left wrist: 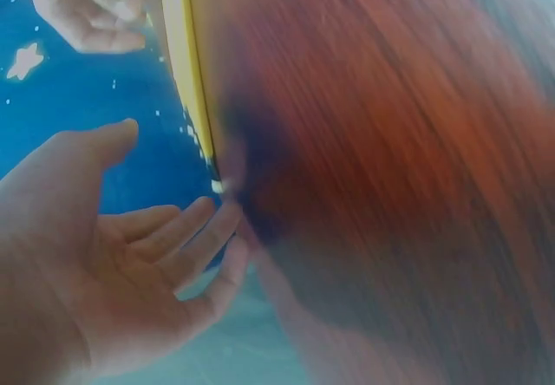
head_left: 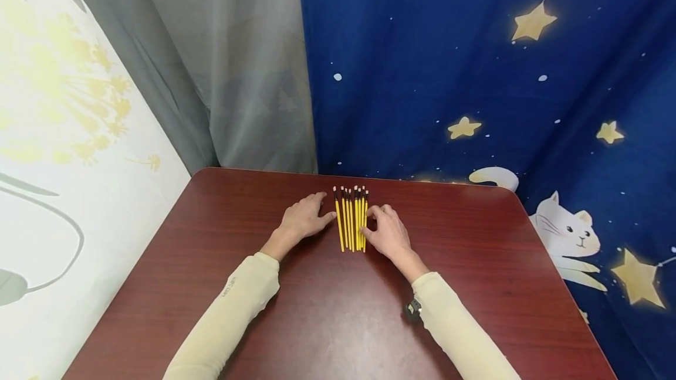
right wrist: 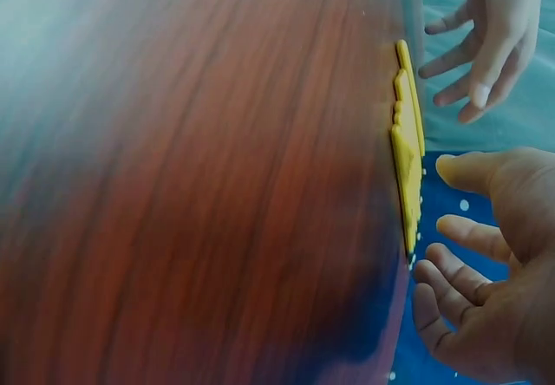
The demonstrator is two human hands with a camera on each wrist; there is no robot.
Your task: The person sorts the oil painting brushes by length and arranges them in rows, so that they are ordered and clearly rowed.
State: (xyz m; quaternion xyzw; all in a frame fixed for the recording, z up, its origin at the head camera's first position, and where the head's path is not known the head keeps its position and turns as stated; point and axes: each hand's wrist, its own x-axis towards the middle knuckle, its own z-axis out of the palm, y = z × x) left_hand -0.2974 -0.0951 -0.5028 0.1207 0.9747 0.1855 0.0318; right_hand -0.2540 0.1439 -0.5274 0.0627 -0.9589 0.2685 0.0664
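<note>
- Seeing slim yellow-handled paintbrushes point(head_left: 351, 224) lying side by side in a row on a reddish-brown wood-grain table point(head_left: 338, 321), near its far edge, taking that edge as twelve o'clock.
- Running lengthwise between six and twelve o'clock, white tips and dark collars pointing to twelve, plain yellow ends pointing to six.
- Tilting slightly toward half past eleven at the row's nine-o'clock end, with a slim gap before the next brush; bunching more tightly toward three o'clock and leaning there just past twelve.
- Flanking the row at nine o'clock with the left hand point(head_left: 302, 216), spreading the thumb well away from gently bent fingers and holding nothing.
- Flanking it at three o'clock with the right hand point(head_left: 389, 230), parting thumb and half-bent fingers beside the brushes, gripping nothing.
- Being unable to tell touching from just beside at either thumb.
- Blocking sideways access from nine and three with both hands.
- Showing cream sleeves point(head_left: 227, 321) at seven and five o'clock, with a small black device point(head_left: 413, 309) by the five-o'clock cuff.
- Hanging beyond: a grey curtain point(head_left: 253, 75) toward eleven, a navy star-printed curtain point(head_left: 401, 75) from twelve to three, bearing a white cat print point(head_left: 565, 230) between two and three.
</note>
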